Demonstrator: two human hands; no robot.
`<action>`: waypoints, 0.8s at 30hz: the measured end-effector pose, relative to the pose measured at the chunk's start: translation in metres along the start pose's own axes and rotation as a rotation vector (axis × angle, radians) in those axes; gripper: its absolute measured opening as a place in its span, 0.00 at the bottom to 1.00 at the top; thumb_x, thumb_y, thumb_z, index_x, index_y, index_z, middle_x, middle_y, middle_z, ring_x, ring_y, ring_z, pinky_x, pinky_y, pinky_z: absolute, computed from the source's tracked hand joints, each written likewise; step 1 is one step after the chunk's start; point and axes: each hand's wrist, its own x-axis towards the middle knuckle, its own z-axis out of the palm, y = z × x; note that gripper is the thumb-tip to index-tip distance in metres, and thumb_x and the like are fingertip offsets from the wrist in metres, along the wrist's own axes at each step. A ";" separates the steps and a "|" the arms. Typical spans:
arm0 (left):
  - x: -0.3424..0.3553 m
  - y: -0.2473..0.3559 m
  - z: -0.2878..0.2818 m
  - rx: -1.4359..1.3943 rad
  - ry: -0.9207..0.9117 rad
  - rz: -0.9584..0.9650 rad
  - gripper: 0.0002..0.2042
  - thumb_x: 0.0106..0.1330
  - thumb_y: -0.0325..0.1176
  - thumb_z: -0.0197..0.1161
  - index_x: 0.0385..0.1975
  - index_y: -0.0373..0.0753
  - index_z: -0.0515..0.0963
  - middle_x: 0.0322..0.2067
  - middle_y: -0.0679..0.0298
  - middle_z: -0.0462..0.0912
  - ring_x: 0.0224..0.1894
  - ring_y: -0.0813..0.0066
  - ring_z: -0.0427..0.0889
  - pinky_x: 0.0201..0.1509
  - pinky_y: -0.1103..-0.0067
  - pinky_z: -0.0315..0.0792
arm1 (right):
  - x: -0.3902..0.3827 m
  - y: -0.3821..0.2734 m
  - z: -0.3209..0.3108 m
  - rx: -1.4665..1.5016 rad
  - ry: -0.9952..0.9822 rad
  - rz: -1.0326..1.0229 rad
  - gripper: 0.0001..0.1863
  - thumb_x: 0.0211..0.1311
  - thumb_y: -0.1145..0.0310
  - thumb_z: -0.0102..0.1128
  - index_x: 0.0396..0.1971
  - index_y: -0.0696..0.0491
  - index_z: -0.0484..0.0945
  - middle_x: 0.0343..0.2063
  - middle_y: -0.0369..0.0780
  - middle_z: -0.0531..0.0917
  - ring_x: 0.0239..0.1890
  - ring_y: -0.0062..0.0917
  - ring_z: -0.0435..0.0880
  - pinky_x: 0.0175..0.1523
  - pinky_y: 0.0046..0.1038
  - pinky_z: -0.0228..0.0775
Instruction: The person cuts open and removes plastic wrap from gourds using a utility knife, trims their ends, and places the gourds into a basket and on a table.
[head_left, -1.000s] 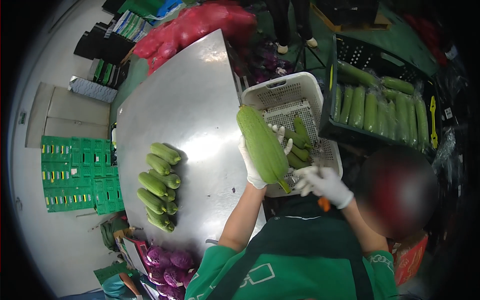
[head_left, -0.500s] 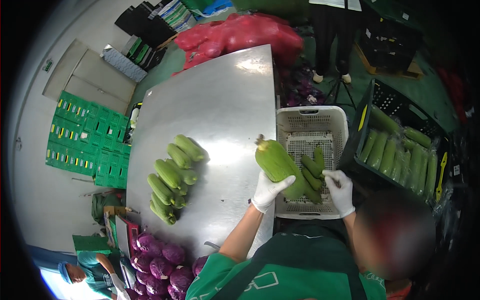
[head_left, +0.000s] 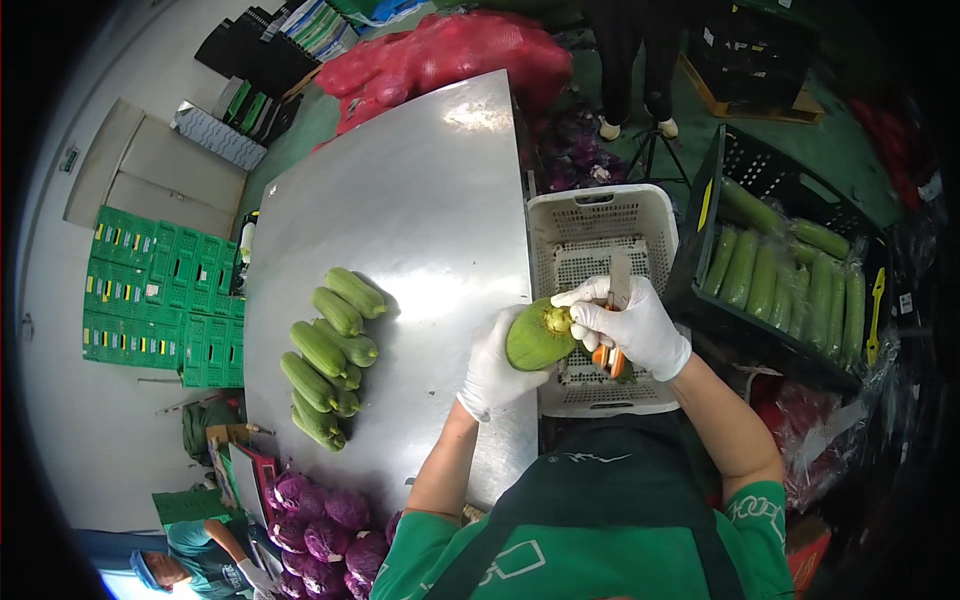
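Observation:
My gloved left hand [head_left: 492, 368] is wrapped round a large green gourd [head_left: 530, 338], its stem end turned up toward me. My gloved right hand [head_left: 640, 325] closes on a small knife [head_left: 620, 278], with the blade pointing away and the orange handle showing below the fingers. Its thumb and fingertips are at the gourd's stem end. Beneath both hands stands a white slotted crate [head_left: 655, 215]; most of its contents are hidden by my hands. Left of my hands, several green gourds [head_left: 318, 350] lie in a pile on the metal table [head_left: 430, 200].
A dark crate [head_left: 800, 170] of plastic-wrapped long green gourds [head_left: 765, 285] stands at right. Purple cabbages [head_left: 325, 540] are heaped at lower left, near a co-worker [head_left: 200, 555]. Red mesh sacks [head_left: 450, 55] lie beyond the table. Someone stands by a tripod [head_left: 650, 150].
The gourd has tipped so its stem end faces up at me. My right hand has come from the crate's right side to the stem, and a knife now shows in it.

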 end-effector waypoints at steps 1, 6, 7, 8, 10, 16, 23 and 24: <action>-0.001 -0.001 -0.002 -0.240 -0.118 -0.116 0.36 0.39 0.31 0.76 0.53 0.39 0.68 0.46 0.56 0.76 0.50 0.63 0.77 0.54 0.70 0.71 | 0.002 0.001 -0.001 0.152 -0.028 0.085 0.08 0.61 0.74 0.60 0.39 0.59 0.81 0.21 0.35 0.80 0.20 0.13 0.75 0.25 0.14 0.65; -0.013 -0.025 0.003 -0.686 -0.342 -0.186 0.40 0.40 0.29 0.78 0.57 0.39 0.66 0.50 0.62 0.74 0.54 0.70 0.73 0.60 0.72 0.69 | 0.019 0.007 -0.022 0.438 -0.093 -0.032 0.10 0.66 0.69 0.54 0.33 0.60 0.79 0.19 0.36 0.77 0.16 0.14 0.73 0.19 0.14 0.60; -0.012 -0.026 0.003 -0.684 -0.338 -0.189 0.40 0.40 0.29 0.78 0.57 0.39 0.66 0.50 0.62 0.74 0.54 0.70 0.73 0.60 0.72 0.69 | 0.025 0.008 -0.037 0.418 -0.049 -0.079 0.11 0.68 0.68 0.50 0.38 0.57 0.80 0.20 0.36 0.78 0.18 0.14 0.74 0.20 0.13 0.60; -0.010 -0.027 0.003 -0.830 -0.283 -0.167 0.39 0.41 0.30 0.77 0.58 0.39 0.66 0.51 0.62 0.73 0.55 0.68 0.72 0.60 0.71 0.69 | 0.032 0.010 -0.046 0.162 0.147 -0.020 0.12 0.69 0.67 0.48 0.41 0.55 0.79 0.21 0.37 0.78 0.18 0.15 0.75 0.21 0.15 0.63; -0.011 -0.023 0.013 -1.207 -0.093 -0.207 0.37 0.46 0.35 0.75 0.58 0.40 0.64 0.55 0.57 0.71 0.58 0.62 0.70 0.63 0.63 0.66 | 0.034 0.050 -0.075 -0.526 0.463 -0.158 0.14 0.71 0.63 0.46 0.46 0.53 0.77 0.21 0.39 0.79 0.19 0.18 0.77 0.24 0.20 0.66; -0.010 -0.052 0.036 -2.173 0.378 -0.494 0.32 0.65 0.54 0.53 0.58 0.32 0.61 0.56 0.48 0.67 0.62 0.52 0.65 0.68 0.56 0.58 | -0.028 0.095 -0.026 -0.820 0.605 -0.256 0.07 0.57 0.73 0.60 0.36 0.50 0.77 0.17 0.41 0.77 0.18 0.32 0.79 0.24 0.29 0.67; -0.023 -0.056 0.062 -2.094 0.439 -0.554 0.31 0.68 0.56 0.45 0.56 0.31 0.63 0.55 0.49 0.68 0.56 0.56 0.70 0.62 0.58 0.67 | -0.017 0.112 0.024 -0.905 0.489 -0.419 0.12 0.48 0.77 0.61 0.36 0.53 0.79 0.26 0.42 0.83 0.28 0.35 0.84 0.32 0.31 0.74; -0.024 -0.051 0.062 -2.094 0.439 -0.559 0.31 0.68 0.56 0.45 0.56 0.31 0.63 0.55 0.49 0.68 0.56 0.56 0.70 0.62 0.58 0.67 | -0.012 0.111 0.025 -0.866 0.462 -0.392 0.10 0.52 0.77 0.60 0.36 0.55 0.79 0.28 0.43 0.83 0.29 0.36 0.84 0.33 0.30 0.75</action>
